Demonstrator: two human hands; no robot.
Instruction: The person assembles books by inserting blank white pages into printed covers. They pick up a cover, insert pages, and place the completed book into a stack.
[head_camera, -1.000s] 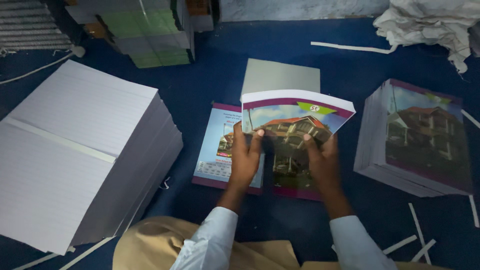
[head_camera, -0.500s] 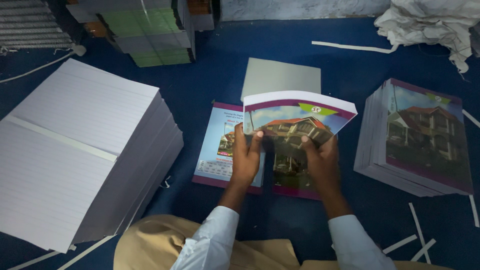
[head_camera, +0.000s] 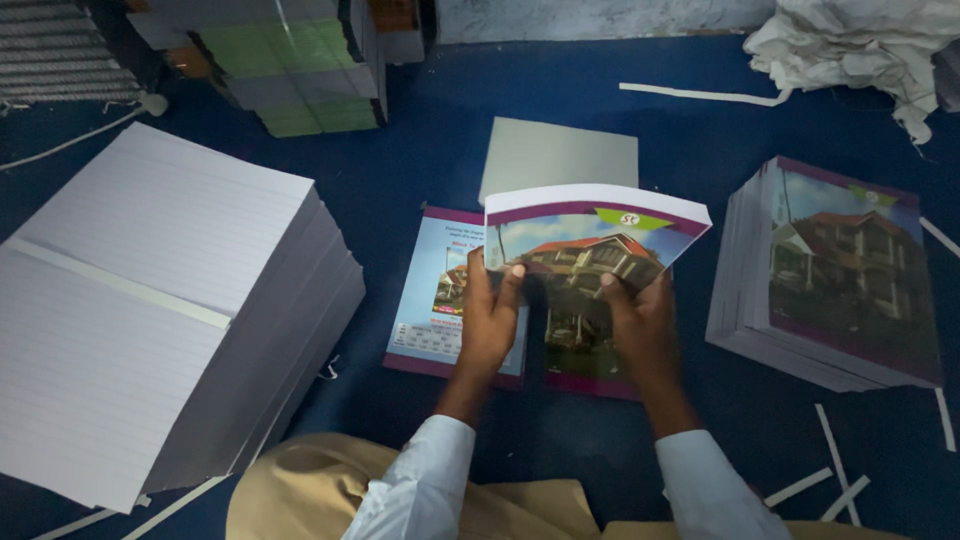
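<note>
I hold a notebook (head_camera: 590, 235) with a glossy cover showing a house under a blue sky, raised and tilted above the blue floor. My left hand (head_camera: 488, 318) grips its near left edge. My right hand (head_camera: 640, 325) grips its near right part. Under the notebook lies an opened cover sheet (head_camera: 440, 300) with a purple border, flat on the floor.
A tall stack of ruled white paper (head_camera: 150, 300) stands at the left. A pile of finished notebooks (head_camera: 830, 275) sits at the right. A grey board (head_camera: 560, 155) lies beyond. Green and grey bundles (head_camera: 300, 70), crumpled white sacking (head_camera: 850, 45) and paper strips (head_camera: 700, 95) lie around.
The notebook has shifted very slightly; both hands keep the same grip.
</note>
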